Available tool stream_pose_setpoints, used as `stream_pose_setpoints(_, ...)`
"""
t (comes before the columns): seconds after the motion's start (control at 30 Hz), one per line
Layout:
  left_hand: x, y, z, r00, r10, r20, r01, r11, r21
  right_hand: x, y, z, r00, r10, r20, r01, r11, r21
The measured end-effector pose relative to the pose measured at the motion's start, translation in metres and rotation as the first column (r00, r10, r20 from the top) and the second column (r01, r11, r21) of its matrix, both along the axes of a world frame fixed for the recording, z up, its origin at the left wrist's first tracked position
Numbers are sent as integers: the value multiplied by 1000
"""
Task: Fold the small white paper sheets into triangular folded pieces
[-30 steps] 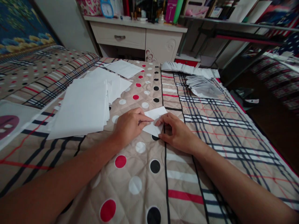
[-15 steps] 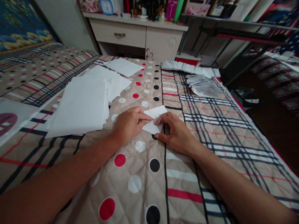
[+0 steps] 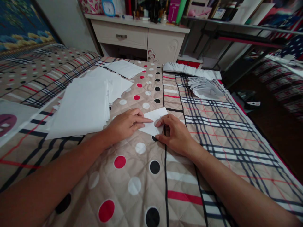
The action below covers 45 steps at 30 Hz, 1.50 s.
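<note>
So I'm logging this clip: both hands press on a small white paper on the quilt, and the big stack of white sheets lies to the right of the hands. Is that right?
Not quite. In the head view the stack of sheets lies to the left of the hands, not the right. The rest holds: the left hand and right hand both press on the small white paper on the quilt.

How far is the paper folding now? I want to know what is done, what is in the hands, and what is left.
Done: two rows of folded pieces lie at the far right of the quilt. In hand: the left hand and right hand press one small white sheet flat on the quilt, partly folded. Left: a thick stack of flat sheets beside the left hand, and more sheets farther back.
</note>
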<state>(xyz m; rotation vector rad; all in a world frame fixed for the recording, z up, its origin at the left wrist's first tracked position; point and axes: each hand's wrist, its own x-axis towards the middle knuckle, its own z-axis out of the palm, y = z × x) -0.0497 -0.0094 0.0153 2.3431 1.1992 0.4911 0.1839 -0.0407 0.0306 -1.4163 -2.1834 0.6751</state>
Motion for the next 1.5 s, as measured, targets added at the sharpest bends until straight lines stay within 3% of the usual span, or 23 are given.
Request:
stream_pose_setpoints(0.3,19,-14,2,971,240,4,-240,969,59,-2,0,-2,1000,-27,10,26,999,19)
stream_pose_setpoints(0.6,15,-2,-7,946,296,136,-302,953,28,-3,-1,1,999,-30,37,30,1000,6)
stream_pose_setpoints(0.7,10,-2,-8,953,282,113,-298,939,170,-3,-1,0,998,-36,51,36,999,4)
stream_pose_setpoints(0.83,12,-20,2,970,211,123,-244,822,515,-3,-1,-1,998,-40,46,40,999,10)
stream_pose_setpoints(0.9,20,-37,9,989,104,108,-148,797,586,-4,-1,-2,998,-36,44,35,999,20)
stream_pose_setpoints(0.97,33,-56,12,1000,0,-5,2,841,540,-4,-1,-3,999,-27,26,26,999,40)
stream_pose_setpoints(1.0,39,-65,13,997,5,-81,37,859,511,-4,-1,-3,1000,-21,12,20,999,51)
stream_pose_setpoints(1.1,54,-81,11,970,75,-230,50,868,494,1,1,-4,999,13,-49,-10,998,64)
stream_pose_setpoints(1.2,57,-83,9,957,98,-272,36,893,449,12,6,-7,982,56,-178,-63,997,-36)
stream_pose_setpoints(1.3,55,-79,10,955,74,-289,49,918,395,23,15,-13,932,-24,-362,-28,990,-136)
stream_pose_setpoints(1.4,50,-75,12,959,33,-282,62,944,323,26,20,-17,923,-109,-370,93,994,-62)
stream_pose_setpoints(1.5,48,-73,12,965,23,-261,55,956,287,24,20,-16,966,-86,-245,103,993,59)
